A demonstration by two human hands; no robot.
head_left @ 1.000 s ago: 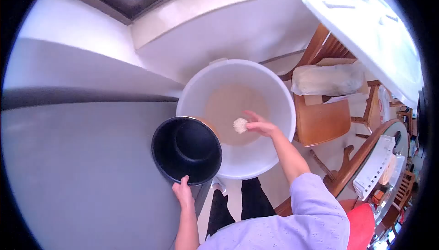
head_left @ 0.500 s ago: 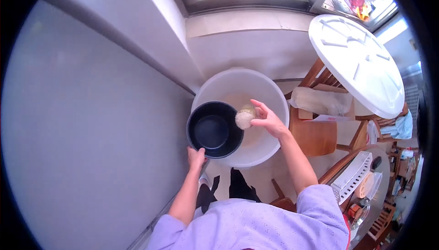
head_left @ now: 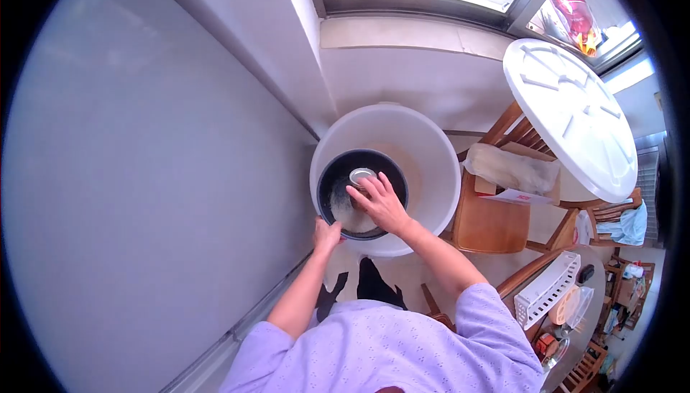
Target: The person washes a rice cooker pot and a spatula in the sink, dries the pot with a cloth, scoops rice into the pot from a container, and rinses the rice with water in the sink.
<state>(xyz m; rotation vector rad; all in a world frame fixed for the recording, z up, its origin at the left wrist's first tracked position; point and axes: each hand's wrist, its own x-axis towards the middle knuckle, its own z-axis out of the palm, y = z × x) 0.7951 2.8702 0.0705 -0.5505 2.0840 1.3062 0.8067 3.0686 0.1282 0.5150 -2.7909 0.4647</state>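
Note:
My left hand (head_left: 328,233) grips the near-left rim of a dark round pot (head_left: 330,172), which is held over a large white bucket (head_left: 438,170). Whitish grains that look like rice (head_left: 350,215) lie in the pot's bottom. My right hand (head_left: 383,206) is closed around a small can (head_left: 362,175) inside the pot's opening. The can is tipped over, its round metal end facing up and its mouth hidden below. Pale grains also show low inside the bucket, partly hidden by the pot.
A big white lid (head_left: 571,120) leans on a wooden chair (head_left: 492,224) to the right. On that chair sits an open box with a plastic-wrapped bundle (head_left: 512,170). A grey panel (head_left: 158,192) stands close on the left. A table holds a white basket (head_left: 548,291).
My right hand has moved left from over the bucket to the pot and turned the filled can over. Grains now lie in the pot, which was bare inside before.

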